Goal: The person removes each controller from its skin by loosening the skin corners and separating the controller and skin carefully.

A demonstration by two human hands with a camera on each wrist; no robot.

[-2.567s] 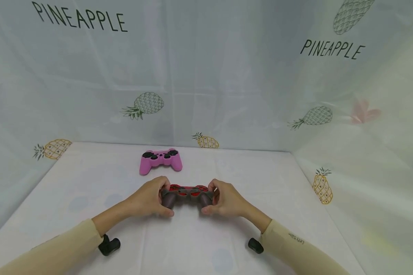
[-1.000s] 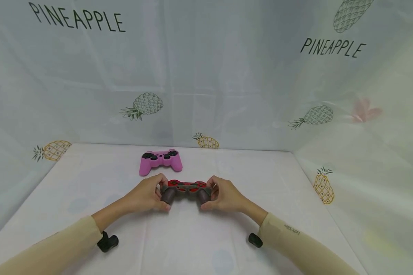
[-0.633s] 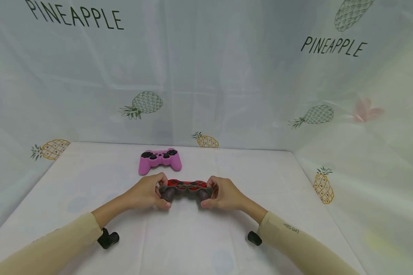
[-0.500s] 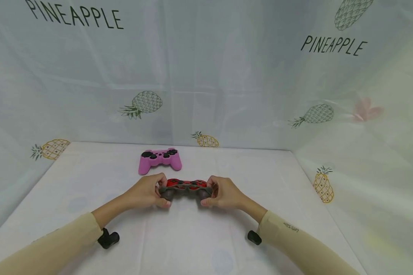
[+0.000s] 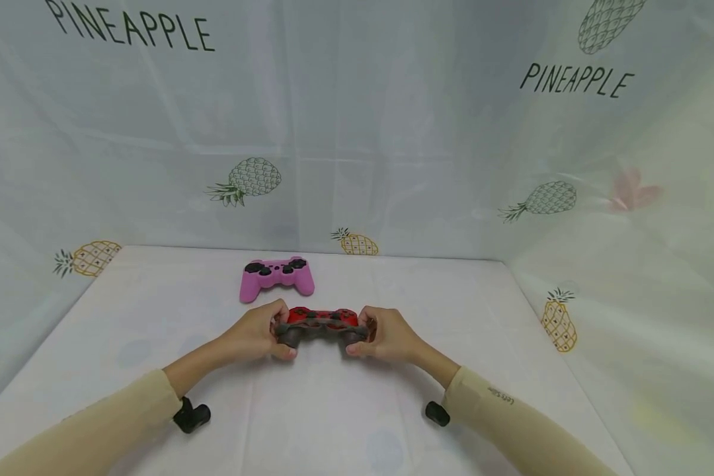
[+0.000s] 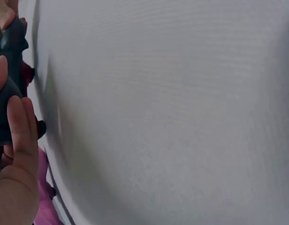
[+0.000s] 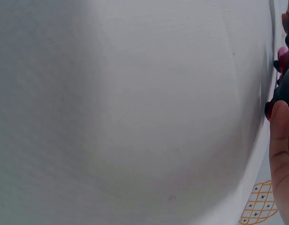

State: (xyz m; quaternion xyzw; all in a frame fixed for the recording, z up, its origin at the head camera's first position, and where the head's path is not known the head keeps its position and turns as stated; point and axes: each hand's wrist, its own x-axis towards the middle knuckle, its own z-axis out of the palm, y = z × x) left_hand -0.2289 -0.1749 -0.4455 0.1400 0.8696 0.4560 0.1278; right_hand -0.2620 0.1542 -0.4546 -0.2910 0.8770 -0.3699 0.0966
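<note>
**Red-and-grey controller (image 5: 323,324) shifts toward the pink controller (image 5: 277,277); tilt altered**

Head view: against the earliest frame, the red-and-grey controller sits nearer the pink controller, its dark handles (image 5: 288,338) now more foreshortened. It lies on the person's side of the pink controller and slightly to its right. Left hand (image 5: 258,334), just on the near side of the pink controller, grips one end; right hand (image 5: 389,336), farther right of it, grips the other. Both are closed only as far as the handles allow. Contact with the tabletop (image 5: 321,423) cannot be determined. Sound handling, in my judgement, calls for even pressure at both ends, wrists turning together, and clearance from the pink controller.

Left wrist view: fingers and thumb pinch a handle, clearer here than from above; the pink controller shows partly covered beyond the hand.

Right wrist view: one digit lies along the handle, the remainder cropped. A printed pineapple (image 7: 262,204) appears; the pink controller cannot be confirmed.
</note>
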